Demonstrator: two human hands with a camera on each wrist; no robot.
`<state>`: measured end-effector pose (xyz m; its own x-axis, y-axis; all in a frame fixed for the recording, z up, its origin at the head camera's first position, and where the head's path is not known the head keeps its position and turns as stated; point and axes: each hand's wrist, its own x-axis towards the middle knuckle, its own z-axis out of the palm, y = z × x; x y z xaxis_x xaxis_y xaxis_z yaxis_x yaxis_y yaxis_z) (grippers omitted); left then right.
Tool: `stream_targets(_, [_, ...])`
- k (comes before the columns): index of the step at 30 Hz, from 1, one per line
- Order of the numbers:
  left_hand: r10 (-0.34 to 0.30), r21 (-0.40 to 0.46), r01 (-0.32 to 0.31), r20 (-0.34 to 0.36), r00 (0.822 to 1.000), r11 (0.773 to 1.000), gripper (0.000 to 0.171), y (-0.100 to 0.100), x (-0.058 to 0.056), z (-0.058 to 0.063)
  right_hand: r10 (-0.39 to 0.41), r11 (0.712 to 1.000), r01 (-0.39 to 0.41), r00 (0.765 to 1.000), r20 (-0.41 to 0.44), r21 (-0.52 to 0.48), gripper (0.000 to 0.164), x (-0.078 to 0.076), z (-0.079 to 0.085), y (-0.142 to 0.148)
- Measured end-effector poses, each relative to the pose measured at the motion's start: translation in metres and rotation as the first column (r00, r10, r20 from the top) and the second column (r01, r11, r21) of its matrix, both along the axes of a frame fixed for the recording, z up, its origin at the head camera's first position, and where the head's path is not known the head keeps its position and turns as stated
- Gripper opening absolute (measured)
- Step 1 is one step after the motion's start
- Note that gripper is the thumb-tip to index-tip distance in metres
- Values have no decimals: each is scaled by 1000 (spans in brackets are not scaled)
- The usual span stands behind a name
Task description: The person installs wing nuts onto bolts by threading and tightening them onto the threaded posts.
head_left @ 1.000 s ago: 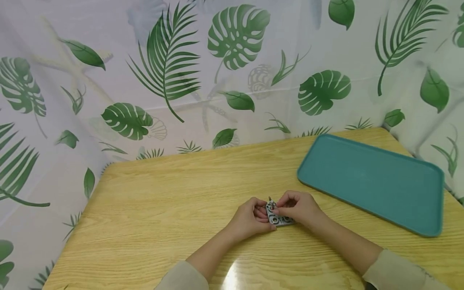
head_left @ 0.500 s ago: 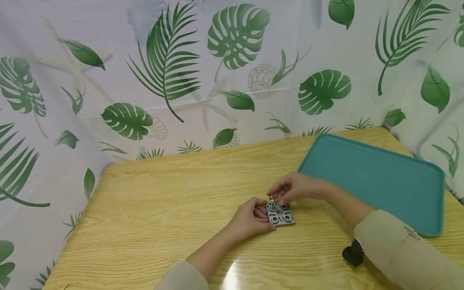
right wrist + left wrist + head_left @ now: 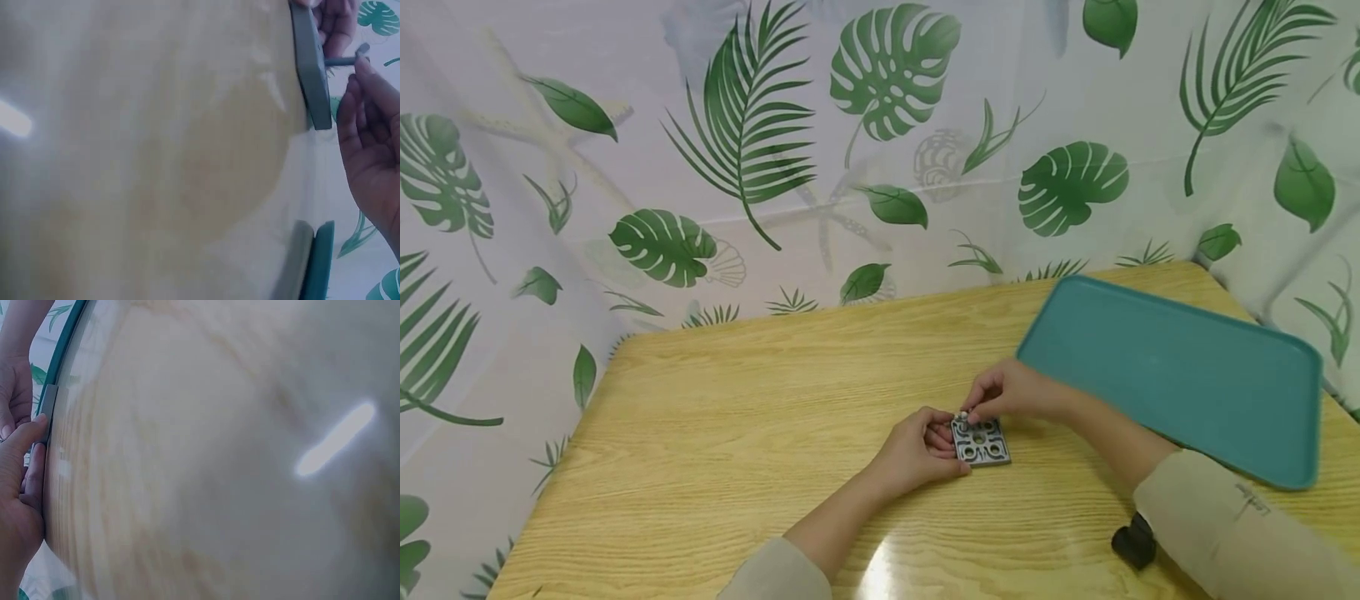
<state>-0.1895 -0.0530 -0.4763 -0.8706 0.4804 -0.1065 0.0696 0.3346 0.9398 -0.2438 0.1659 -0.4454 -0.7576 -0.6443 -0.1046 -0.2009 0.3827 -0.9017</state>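
Observation:
My left hand (image 3: 917, 450) grips a small square grey metal plate (image 3: 988, 454) by its left side, thumb at the near corner. The plate has several round holes and curved grooves and lies on the table. My right hand (image 3: 1011, 390) is over the plate's far left corner, thumb and forefinger pinching a small metal piece. In the right wrist view that piece is a thin rod (image 3: 340, 61) standing out from the plate's face, with a short slanted end at the fingertips. Its exact kind is unclear. The left wrist view shows the plate (image 3: 50, 406) edge-on.
A teal tray (image 3: 1187, 375) lies at the back right of the wooden table (image 3: 737, 433), beyond my right forearm. A black device (image 3: 1135, 540) sits under the right sleeve. A leaf-patterned cloth (image 3: 880, 250) hangs behind the table.
My right hand has lifted off the plate's right part and swung toward its far side, uncovering the holes. Lately its fingers came lower on the rod's top. My left hand stays in place.

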Motion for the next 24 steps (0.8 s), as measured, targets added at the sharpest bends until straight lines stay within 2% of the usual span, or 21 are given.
stream_targets(6, [-6, -10, 6, 0, 1000, 1000, 63, -1, 0, 1, -166, 986, 165, 983, -75, -17, 14, 19, -3, -3])
stream_targets(14, [-11, -12, 10, -7, 1000, 1000, 63, -1, 0, 2, -329, 943, 334, 931, -161, 5, 12, 43, 1, -11])
stream_targets(18, [-12, -23, 12, -12, 1000, 1000, 63, -1, 0, 3, -363, 931, 364, 914, -182, -30, 11, 51, 1, -15])
stream_targets(21, [-10, -26, 10, -8, 1000, 1000, 62, -1, 0, 4, -358, 933, 357, 915, -187, -43, 11, 53, 1, -16])
stream_targets(24, [-11, -20, 11, 2, 1000, 1000, 62, -1, 0, 5, -344, 937, 349, 924, -169, -5, 12, 50, 2, -12])
